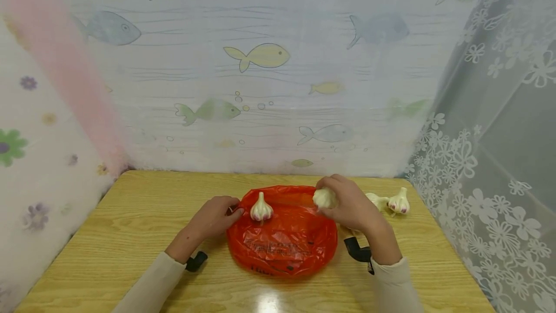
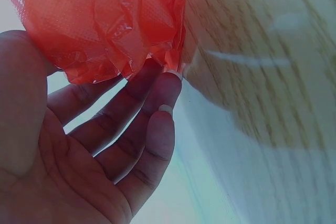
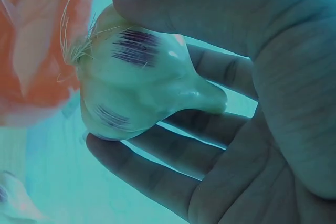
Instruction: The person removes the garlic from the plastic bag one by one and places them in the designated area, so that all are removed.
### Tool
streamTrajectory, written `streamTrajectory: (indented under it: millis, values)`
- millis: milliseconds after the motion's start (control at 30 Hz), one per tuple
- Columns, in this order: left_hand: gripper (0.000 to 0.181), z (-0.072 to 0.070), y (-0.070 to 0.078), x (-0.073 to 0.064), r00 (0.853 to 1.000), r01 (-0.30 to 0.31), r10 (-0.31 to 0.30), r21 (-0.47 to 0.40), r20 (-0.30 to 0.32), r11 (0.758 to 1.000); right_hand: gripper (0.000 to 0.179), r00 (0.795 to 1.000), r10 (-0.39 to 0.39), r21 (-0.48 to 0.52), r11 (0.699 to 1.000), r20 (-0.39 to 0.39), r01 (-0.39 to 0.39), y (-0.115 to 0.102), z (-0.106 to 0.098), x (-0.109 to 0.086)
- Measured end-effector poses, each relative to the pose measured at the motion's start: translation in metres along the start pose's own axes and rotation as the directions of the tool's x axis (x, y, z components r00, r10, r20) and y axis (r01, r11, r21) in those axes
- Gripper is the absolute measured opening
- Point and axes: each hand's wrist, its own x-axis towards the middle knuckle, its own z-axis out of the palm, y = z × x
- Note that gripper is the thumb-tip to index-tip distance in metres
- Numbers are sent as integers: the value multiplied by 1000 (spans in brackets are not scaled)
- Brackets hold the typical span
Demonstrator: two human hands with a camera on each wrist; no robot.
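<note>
A red plastic bag [image 1: 282, 255] with dark print lies on the table, its mouth spread wide. My left hand [image 1: 215, 216] pinches the left rim of the bag; in the left wrist view the thumb lies on one side of the red film [image 2: 105, 19] and fingers on the other. One garlic bulb [image 1: 261, 210] stands upright on the bag's left part, stem up. Over the right rim, my right hand [image 1: 349, 204] holds another garlic bulb [image 3: 136, 77] between thumb and fingers, its roots toward the bag.
Beyond the right hand, a garlic bulb [image 1: 398, 202] and a partly hidden one [image 1: 377, 201] lie on the wooden table [image 1: 156, 202]. Black curved objects lie near the left wrist [image 1: 197, 261] and right wrist [image 1: 357, 250]. A fish-patterned curtain [image 1: 265, 86] hangs behind.
</note>
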Motion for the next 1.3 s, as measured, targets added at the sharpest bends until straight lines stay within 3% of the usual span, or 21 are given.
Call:
streamTrajectory:
  millis: [500, 1300]
  values:
    - [10, -1, 1, -1, 999, -43, 43, 8, -13, 999, 43, 999, 36, 1, 999, -24, -36, 14, -25, -17]
    - [9, 0, 1, 0, 1000, -12, 12, 4, -1, 1000, 46, 983, 179, -51, 983, 41, -177, 55, -40, -31]
